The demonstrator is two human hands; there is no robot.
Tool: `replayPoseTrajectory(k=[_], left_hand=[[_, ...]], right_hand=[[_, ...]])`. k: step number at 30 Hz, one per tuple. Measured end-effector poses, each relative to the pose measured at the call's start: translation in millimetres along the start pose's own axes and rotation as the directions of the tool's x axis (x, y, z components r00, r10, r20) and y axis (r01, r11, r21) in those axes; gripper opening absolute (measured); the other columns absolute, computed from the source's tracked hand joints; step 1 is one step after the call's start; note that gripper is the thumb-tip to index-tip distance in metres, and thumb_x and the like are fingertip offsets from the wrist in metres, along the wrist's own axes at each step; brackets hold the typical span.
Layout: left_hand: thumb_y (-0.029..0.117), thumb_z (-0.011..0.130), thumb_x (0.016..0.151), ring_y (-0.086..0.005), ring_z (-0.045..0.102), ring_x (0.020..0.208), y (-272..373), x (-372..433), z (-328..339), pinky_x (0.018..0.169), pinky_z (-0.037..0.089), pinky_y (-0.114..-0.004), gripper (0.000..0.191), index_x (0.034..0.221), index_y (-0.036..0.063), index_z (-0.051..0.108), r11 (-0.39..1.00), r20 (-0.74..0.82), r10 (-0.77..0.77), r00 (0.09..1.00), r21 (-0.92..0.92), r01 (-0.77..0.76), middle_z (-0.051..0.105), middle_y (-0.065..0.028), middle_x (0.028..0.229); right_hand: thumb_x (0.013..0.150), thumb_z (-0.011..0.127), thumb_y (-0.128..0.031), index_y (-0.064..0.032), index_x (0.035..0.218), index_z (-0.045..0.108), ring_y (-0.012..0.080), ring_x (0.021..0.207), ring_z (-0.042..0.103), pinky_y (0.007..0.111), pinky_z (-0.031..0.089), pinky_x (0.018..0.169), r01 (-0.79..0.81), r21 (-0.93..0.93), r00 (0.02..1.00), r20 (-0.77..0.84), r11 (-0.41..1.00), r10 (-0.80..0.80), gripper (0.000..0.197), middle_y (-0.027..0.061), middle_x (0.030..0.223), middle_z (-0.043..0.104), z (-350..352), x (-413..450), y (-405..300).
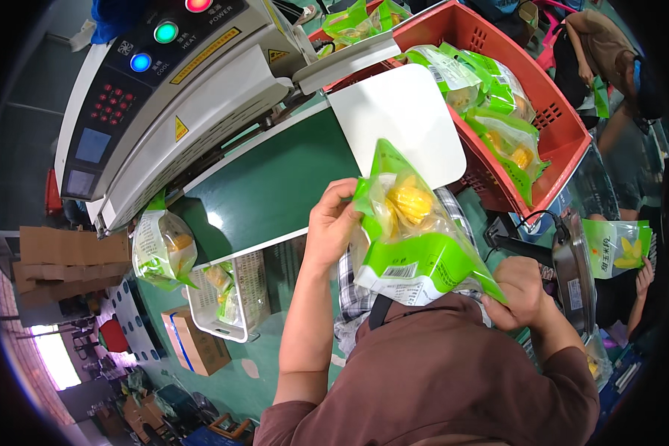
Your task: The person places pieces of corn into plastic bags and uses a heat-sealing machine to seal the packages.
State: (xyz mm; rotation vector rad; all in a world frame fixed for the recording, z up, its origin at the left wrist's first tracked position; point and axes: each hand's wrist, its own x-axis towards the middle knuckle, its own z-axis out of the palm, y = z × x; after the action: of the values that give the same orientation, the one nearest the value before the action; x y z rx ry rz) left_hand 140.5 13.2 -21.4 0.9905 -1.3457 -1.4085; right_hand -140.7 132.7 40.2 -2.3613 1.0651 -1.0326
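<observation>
Between my two hands hangs a green and clear plastic bag (407, 240) with yellow corn pieces (412, 204) inside. My left hand (334, 220) pinches its upper left edge between thumb and fingers. At the lower right, my right hand (515, 292) grips a green corner of the same bag. The bag is tilted, with its printed panel and barcode facing up. Beyond it lies the green conveyor belt (279, 173) of a band sealing machine (200, 106) with lit buttons. Another filled corn bag (166, 248) is at the belt's left end, by the machine's outlet.
A red plastic crate (557, 131) with several filled bags stands at the upper right, next to a white plate (404, 122). Below the belt is a white basket (223, 329) holding bags, near a cardboard box (196, 340). Other people work on the right, one hand (644, 277) holding a bag.
</observation>
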Motion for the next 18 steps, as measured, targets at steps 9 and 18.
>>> replayPoseTrajectory(k=[9, 18], left_hand=[[0.001, 0.053, 0.084, -0.0140, 0.052, 0.088, 47, -47, -24, 0.073, 0.044, -0.024, 0.020, 0.103, -0.0026, 0.057, 0.976, -0.116, 0.036, 0.993, 0.215, -0.011, 0.052, -0.0097, 0.104], [0.026, 0.071, 0.068, -0.0168, 0.054, 0.052, 105, -79, 30, 0.049, 0.042, -0.027, 0.030, 0.062, 0.0024, 0.054, 0.652, 0.102, -0.170, 0.980, 0.757, 0.034, 0.055, -0.0057, 0.059]], right_hand=[[0.053, 0.062, -0.007, -0.0018, 0.069, 0.054, 0.0240, 0.054, 0.053, 0.032, 0.041, 0.044, -0.054, 0.030, 0.993, -0.108, 0.998, 0.057, 0.019, 0.0080, 0.070, 0.055, 5, -17, 5], [0.053, 0.059, 0.001, -0.0020, 0.075, 0.056, 0.0259, 0.059, 0.055, 0.034, 0.046, 0.050, -0.277, -0.133, 0.960, -0.085, 0.952, 0.268, 0.023, 0.0093, 0.073, 0.056, -8, 6, 3]])
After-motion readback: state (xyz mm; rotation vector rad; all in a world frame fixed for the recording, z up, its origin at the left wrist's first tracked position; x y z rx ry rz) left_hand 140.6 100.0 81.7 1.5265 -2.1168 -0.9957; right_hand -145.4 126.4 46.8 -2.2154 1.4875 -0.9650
